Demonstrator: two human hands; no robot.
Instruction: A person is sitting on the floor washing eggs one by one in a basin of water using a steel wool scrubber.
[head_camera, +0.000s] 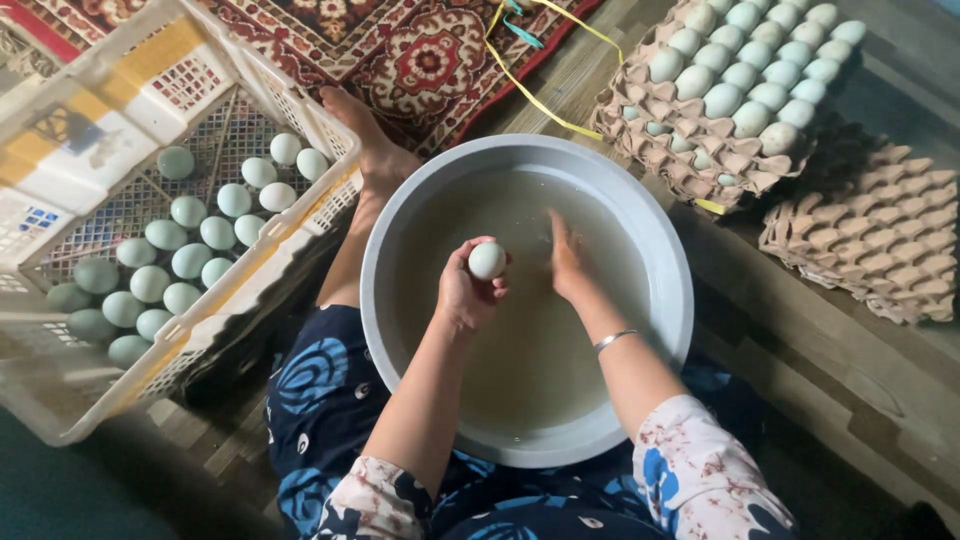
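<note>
Washing eggs, we judge: our left hand (468, 290) grips a pale egg (487, 260) above the basin (672, 300) of cloudy water; our right hand (566, 262) dips in, fingers loosely spread, holding nothing. Left of the basin sits a crate (120, 90) of eggs; beyond it, filled trays (640, 120) on a wooden floor (850, 380) and patterned rug (430, 55). Next calls for gentle handling.

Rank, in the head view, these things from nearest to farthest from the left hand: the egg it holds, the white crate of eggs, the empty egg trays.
1. The egg, in the left hand, over the basin.
2. The white crate, to the left.
3. The empty egg trays, far right.
</note>
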